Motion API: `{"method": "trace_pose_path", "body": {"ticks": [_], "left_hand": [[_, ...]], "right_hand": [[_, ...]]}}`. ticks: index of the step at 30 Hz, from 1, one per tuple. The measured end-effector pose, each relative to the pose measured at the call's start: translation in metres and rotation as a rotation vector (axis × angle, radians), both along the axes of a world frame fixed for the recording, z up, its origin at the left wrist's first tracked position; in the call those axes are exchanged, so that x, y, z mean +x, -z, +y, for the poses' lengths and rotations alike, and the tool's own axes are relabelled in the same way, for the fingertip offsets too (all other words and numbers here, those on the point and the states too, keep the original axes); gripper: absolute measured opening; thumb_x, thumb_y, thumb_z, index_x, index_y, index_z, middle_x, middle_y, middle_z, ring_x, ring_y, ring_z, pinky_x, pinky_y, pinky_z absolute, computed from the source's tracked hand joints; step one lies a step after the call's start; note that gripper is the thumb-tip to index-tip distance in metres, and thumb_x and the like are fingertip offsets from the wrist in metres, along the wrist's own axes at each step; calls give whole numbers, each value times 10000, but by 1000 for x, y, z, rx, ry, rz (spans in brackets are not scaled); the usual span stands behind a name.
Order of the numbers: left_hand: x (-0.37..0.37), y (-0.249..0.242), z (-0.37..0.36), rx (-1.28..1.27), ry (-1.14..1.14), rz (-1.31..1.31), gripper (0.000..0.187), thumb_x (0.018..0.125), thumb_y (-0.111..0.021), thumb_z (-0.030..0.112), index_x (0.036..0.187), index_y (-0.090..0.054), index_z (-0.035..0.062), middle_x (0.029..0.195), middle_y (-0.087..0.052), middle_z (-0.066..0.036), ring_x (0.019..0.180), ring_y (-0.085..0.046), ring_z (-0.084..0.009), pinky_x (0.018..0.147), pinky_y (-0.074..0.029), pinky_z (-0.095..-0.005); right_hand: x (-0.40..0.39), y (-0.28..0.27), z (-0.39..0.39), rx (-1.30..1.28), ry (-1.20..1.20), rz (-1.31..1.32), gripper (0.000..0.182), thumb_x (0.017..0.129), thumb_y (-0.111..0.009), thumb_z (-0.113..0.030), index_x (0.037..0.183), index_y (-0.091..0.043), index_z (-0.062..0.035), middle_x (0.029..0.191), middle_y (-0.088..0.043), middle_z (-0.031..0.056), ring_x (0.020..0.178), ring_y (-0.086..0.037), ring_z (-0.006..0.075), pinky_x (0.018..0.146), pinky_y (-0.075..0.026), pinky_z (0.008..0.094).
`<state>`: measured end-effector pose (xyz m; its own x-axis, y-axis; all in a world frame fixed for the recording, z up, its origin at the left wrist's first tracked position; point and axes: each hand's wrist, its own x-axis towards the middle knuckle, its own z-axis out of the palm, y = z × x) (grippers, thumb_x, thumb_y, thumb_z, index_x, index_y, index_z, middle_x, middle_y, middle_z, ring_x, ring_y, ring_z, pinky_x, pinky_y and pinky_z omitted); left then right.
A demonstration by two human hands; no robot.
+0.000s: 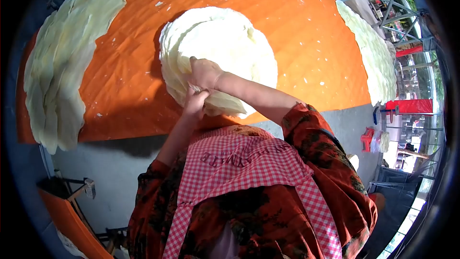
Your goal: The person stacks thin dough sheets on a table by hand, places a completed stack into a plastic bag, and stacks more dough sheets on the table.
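A round pile of thin, pale cream sheets (225, 43) lies on the orange cloth, its layered edges wavy and uneven. At the pile's near left edge, my left hand (194, 102) is closed, thumb up, on the rim of a thin pale sheet. My right hand (205, 73) reaches across from the right and is closed on the same edge, just above the left one. The two hands almost meet, and part of the sheet's edge is bunched between them. The right hand's fingertips are mostly hidden.
An orange cloth (129, 76) scattered with small white flakes covers the wide work surface. Overlapping pale sheets (62, 67) line its left side, and more pale sheets (366, 50) lie along the right. A red stool (367, 139) stands on the grey floor (345, 129) at right.
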<state>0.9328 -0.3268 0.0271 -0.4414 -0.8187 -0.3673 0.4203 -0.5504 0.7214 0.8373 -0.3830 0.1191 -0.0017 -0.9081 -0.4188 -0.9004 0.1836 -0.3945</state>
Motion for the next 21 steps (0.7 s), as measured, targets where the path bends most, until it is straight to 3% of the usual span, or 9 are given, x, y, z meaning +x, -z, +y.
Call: {"method": "trace_pose_path", "body": {"ticks": [5, 8, 10, 12, 13, 15, 18, 19, 21], "left_hand": [[-6, -12, 12, -161, 39, -113, 425, 842, -617, 30, 1228, -445, -14, 1159, -535, -97, 1079, -516, -184, 896, -453, -320], [-13, 41, 24, -319, 103, -160, 456, 895, -574, 91, 1303, -399, -11, 1258, -491, -111, 1165, -463, -192, 943, -415, -332], [-18, -17, 28, -259, 136, 38, 519, 933, -524, 157, 1379, -300, 13, 1367, -386, -113, 1241, -400, -215, 1005, -362, -346], [-16, -58, 25, -187, 197, 179, 584, 969, -455, 249, 1450, -187, 52, 1474, -251, -115, 1327, -312, -247, 1070, -294, -384], [-17, -48, 18, -197, 147, 135, 584, 961, -481, 265, 1445, -219, 69, 1446, -294, -118, 1302, -349, -248, 1058, -311, -403], [-17, -24, 5, 25, 17, 70, 582, 956, -492, 307, 1432, -250, 73, 1429, -310, -106, 1284, -368, -252, 1036, -339, -418], [-14, -21, -10, 131, 77, 244, 536, 933, -544, 315, 1372, -361, 70, 1315, -465, -81, 1204, -460, -243, 971, -406, -400], [-14, -24, -14, 158, 121, 327, 526, 925, -564, 304, 1358, -382, 67, 1288, -498, -73, 1191, -478, -242, 951, -420, -391], [-19, -34, -23, 333, 74, 543, 506, 903, -577, 293, 1319, -425, 48, 1260, -526, -104, 1157, -506, -270, 996, -414, -450]], "right_hand": [[4, -22, 26, 33, -21, 148, 739, 800, -618, -482, 1239, -427, 80, 985, -649, 226, 929, -656, 320, 791, -516, 376], [-7, -13, 14, 16, -32, 166, 642, 754, -663, -378, 1183, -503, 72, 960, -665, 197, 916, -661, 300, 795, -518, 376], [-28, -32, 2, 30, -89, 122, 448, 730, -654, -224, 1098, -605, 27, 962, -672, 178, 929, -653, 311, 812, -513, 390], [-71, -34, -19, -238, -46, -5, 392, 708, -624, -111, 1095, -650, -50, 965, -676, 176, 945, -637, 346, 826, -496, 394], [-104, -39, -31, -405, -142, -45, 382, 716, -615, -96, 1092, -645, -37, 927, -681, 146, 911, -647, 290, 820, -492, 378], [-141, -133, -19, -283, 50, -307, 385, 735, -626, -153, 1084, -625, 10, 886, -671, 82, 821, -624, 192, 798, -500, 324], [-193, -209, 11, -343, 299, -617, 454, 705, -679, -138, 1123, -608, 24, 984, -667, 106, 897, -631, 203, 831, -493, 335], [-211, -214, 23, -423, 366, -765, 443, 740, -666, -123, 1156, -594, 9, 1043, -659, 105, 927, -638, 203, 842, -495, 325], [-231, -205, 45, -473, 498, -715, 396, 764, -646, -124, 1133, -616, 18, 1016, -669, 117, 922, -638, 193, 826, -505, 318]]}}
